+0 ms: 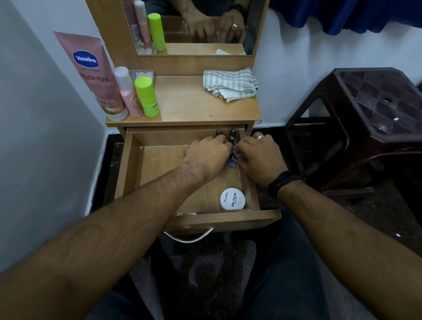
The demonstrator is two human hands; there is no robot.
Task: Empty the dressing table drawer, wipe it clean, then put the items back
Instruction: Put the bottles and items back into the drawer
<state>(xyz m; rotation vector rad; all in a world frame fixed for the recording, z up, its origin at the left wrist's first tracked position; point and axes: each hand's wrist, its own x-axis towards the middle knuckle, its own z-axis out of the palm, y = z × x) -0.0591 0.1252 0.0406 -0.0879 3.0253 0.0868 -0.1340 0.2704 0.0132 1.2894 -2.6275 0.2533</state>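
Small dark bottles [227, 135] are being handled in the drawer [156, 162] by both hands; the left hand's [206, 154] and right hand's [260, 157] grip cannot be told.

Counts by kind
Three bottles [135, 92] and one cloth [230, 83] on the bench; in the drawer, one white jar [232, 199] and four small dark bottles [232, 135].
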